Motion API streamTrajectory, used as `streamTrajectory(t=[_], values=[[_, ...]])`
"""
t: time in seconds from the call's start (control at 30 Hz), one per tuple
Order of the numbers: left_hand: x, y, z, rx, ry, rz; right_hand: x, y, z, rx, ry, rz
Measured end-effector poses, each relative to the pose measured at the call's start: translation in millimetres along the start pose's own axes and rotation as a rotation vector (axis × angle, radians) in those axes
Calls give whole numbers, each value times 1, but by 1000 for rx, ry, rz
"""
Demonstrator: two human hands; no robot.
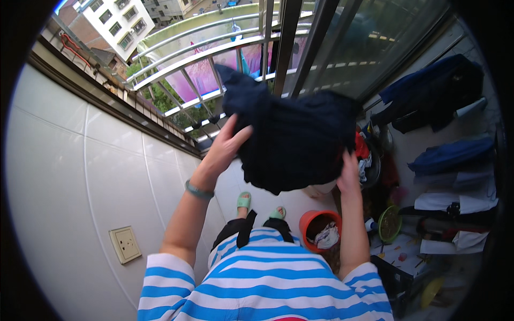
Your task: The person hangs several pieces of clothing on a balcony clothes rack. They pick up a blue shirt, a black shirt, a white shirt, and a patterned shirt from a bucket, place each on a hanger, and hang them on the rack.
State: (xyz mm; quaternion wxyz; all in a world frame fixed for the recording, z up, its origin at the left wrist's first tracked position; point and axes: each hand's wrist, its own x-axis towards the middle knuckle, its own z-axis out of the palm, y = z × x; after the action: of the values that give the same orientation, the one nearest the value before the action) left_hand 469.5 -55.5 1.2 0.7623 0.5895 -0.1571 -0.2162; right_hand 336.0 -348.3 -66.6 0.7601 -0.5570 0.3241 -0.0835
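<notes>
A dark navy garment [297,140] is spread in the air between my two hands, in front of the window. My left hand [227,146] grips its left edge with the thumb uppermost. On the other side, my right hand [348,172] holds the lower right edge, its fingers partly hidden by the cloth. The garment's gathered lower hem faces me, and a part of it flares up at the upper left. Motion blurs its outline, and the kind of garment is hard to tell.
An orange-red bucket [307,224] with cloth inside stands by my feet. Beyond my right hand are a dark basin [373,168] with clothes and several hanging garments [449,156]. A tiled wall [116,160] with a socket [125,244] runs along the left. Metal railings [180,106] stand outside.
</notes>
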Motion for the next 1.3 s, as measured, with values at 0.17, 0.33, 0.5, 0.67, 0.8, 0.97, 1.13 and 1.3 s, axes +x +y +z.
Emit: streamTrajectory(t=[0.17,0.33,0.5,0.67,0.8,0.97,1.13,1.3], values=[[10,-7,125,996,-459,362,43,83,37,154,12,209],[-19,-30,146,1192,-433,570,61,112,36,600,-37,258],[-51,-29,3,1039,578,534,73,97,44,673,-81,296],[-98,-98,-85,-340,817,-422,71,97,56,676,-115,346],[-100,-129,-89,-1126,337,-361,68,98,57,663,-131,399],[-76,-77,-80,-1075,293,-155,61,123,68,611,-145,521],[-42,-23,-33,-847,211,-103,3,145,60,200,-112,983],[-19,-21,31,-621,77,-90,-47,44,23,-364,-542,449]])
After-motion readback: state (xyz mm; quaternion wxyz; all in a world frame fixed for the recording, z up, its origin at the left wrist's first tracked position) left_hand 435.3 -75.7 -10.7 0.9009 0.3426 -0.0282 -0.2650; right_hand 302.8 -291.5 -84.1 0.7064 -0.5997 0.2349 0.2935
